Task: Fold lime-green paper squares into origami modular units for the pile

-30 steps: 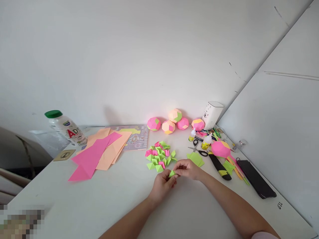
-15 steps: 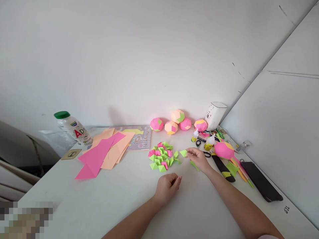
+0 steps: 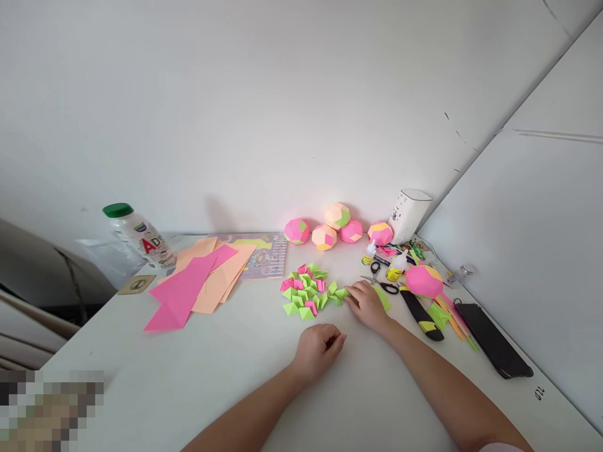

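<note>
On the white table (image 3: 198, 383) lies a pile of small folded paper pieces (image 3: 306, 292), green and pink. My right hand (image 3: 368, 306) reaches to the pile's right edge, its fingertips pinched on a green folded piece (image 3: 342, 293) that touches the pile. A stack of green paper squares (image 3: 382, 297) lies partly under that hand. My left hand (image 3: 318, 351) rests on the table nearer to me, fingers loosely curled with nothing in them.
Several pink-orange-green paper balls (image 3: 325, 235) sit by the wall beside a white box (image 3: 406, 215). Glue bottles (image 3: 396, 269), scissors (image 3: 382, 285), a utility knife (image 3: 421, 317), a ball on sticks (image 3: 423, 280) and a phone (image 3: 492, 342) lie right. Pink and orange sheets (image 3: 198, 285) and a bottle (image 3: 139, 235) stand left.
My hands have come apart. The right hand carried the green folded piece away from the left hand and down to the pile's edge. The left hand stayed curled on the table.
</note>
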Demonstrator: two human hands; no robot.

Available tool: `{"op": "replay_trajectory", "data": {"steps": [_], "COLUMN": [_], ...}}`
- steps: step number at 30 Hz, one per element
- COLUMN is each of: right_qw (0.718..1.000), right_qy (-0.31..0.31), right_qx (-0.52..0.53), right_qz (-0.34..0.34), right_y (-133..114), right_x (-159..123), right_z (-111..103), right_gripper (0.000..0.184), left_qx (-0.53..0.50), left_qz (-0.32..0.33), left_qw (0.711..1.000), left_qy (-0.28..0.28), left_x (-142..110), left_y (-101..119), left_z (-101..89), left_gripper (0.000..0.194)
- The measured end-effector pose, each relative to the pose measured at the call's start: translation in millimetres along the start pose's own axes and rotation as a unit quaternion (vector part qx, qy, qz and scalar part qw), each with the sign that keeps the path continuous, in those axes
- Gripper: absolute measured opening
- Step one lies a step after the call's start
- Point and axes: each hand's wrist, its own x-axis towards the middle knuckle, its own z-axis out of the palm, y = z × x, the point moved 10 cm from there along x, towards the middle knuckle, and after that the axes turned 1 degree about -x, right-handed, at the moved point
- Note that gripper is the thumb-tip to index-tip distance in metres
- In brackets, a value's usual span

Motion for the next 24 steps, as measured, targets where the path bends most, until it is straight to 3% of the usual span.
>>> {"op": "replay_trajectory", "data": {"steps": [7, 12, 14, 22, 24], "right_qw": [0.999, 0.998, 0.997, 0.989, 0.985], "right_qy": [0.009, 0.038, 0.043, 0.023, 0.006], "right_qx": [-0.026, -0.004, 0.003, 0.014, 0.024], "right_qz": [-0.021, -0.043, -0.068, -0.147, -0.172], "right_y": [-6, -12, -19, -44, -50], "right_x": [-1, -2, -4, -9, -9], "right_z": [-2, -8, -10, -9, -8], "right_gripper": [0.021, 0.018, 0.017, 0.014, 0.015], "left_qx": [0.015, 0.078, 0.111, 0.105, 0.089], "left_qz": [0.017, -0.013, -0.017, 0.086, 0.137], "left_qw": [1.000, 0.986, 0.979, 0.983, 0.982], "left_qy": [0.014, 0.146, 0.172, 0.122, 0.089], "left_x": [-2, -7, -9, -7, -8], "left_y": [2, -2, -2, 11, 21], "left_z": [-0.5, -24.6, -29.0, -12.3, -4.9], "left_gripper": [0.028, 0.027, 0.022, 0.013, 0.016]}}
